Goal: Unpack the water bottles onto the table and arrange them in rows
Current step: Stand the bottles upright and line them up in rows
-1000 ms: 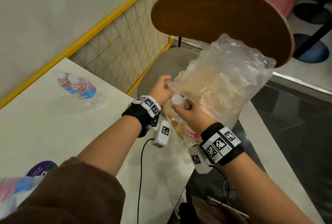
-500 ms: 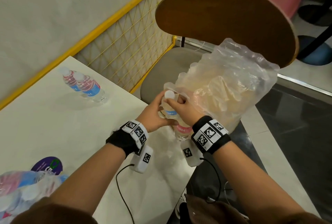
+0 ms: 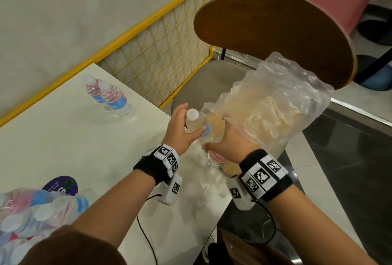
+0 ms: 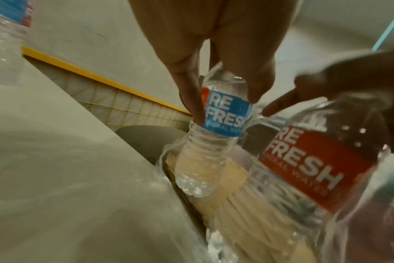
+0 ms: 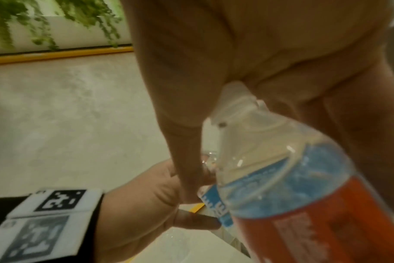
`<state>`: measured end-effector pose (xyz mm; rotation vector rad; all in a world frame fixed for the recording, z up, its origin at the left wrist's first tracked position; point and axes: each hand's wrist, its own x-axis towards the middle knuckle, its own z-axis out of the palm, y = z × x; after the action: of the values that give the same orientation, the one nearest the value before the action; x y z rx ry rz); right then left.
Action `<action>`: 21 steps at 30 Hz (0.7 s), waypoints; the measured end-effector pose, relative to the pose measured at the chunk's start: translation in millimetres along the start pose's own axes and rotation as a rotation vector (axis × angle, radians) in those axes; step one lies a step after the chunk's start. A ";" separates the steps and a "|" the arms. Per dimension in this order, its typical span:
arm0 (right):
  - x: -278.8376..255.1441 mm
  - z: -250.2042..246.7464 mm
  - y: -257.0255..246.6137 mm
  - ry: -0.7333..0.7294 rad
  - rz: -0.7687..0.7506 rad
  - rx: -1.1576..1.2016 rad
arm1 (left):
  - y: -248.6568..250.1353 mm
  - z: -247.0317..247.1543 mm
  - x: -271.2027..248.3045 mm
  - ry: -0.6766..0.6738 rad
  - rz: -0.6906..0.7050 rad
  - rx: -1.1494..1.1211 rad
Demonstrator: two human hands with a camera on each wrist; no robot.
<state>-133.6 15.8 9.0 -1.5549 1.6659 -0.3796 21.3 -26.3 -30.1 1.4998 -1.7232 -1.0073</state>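
Nearest, bottom-left of the head view: a shrink-wrapped pack of bottles (image 3: 31,216) on the counter (image 3: 63,148), w/ a purple disc (image 3: 60,184) just behind it.

Mid: both hands work at the counter's right edge. Left hand (image 3: 180,135) is wrapped round the upper body of a bottle (image 3: 196,123), white cap up, thumb & fingers on the blue label; left wrist view shows its base low in the torn clear wrap (image 3: 275,105). Probably gripped high so it lifts straight out. Right hand (image 3: 227,143) curls round a second bottle (image 3: 215,157), red label, partly under the palm. Likely one per hand to save trips.

In the way: loose wrap billows up over the chair (image 3: 275,31) & could drag on the bottles.

Far: two bottles (image 3: 108,97) stand touching near the counter's far edge, start of a row; yellow mesh rail (image 3: 161,52) behind.
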 end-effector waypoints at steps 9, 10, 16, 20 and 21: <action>-30.0 62.9 -66.4 -0.271 -0.356 -0.397 | 7.2 -105.8 -31.1 -0.059 -0.270 0.284; -33.2 78.4 -77.0 -0.333 -0.417 -0.409 | 1.5 -114.4 -37.8 -0.100 -0.313 0.377; -30.8 143.3 -116.9 -0.443 -0.644 -0.447 | -19.9 -157.5 -69.4 -0.211 -0.518 0.744; -36.8 127.2 -115.2 -0.382 -0.638 -0.421 | -21.4 -164.5 -79.9 -0.233 -0.607 0.763; -39.0 113.2 -113.1 -0.289 -0.652 -0.321 | -19.3 -163.3 -81.0 -0.231 -0.611 0.733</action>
<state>22.5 63.8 30.0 -2.2662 0.9999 -0.2032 182.1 29.8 37.7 2.5753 -1.9568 -0.8876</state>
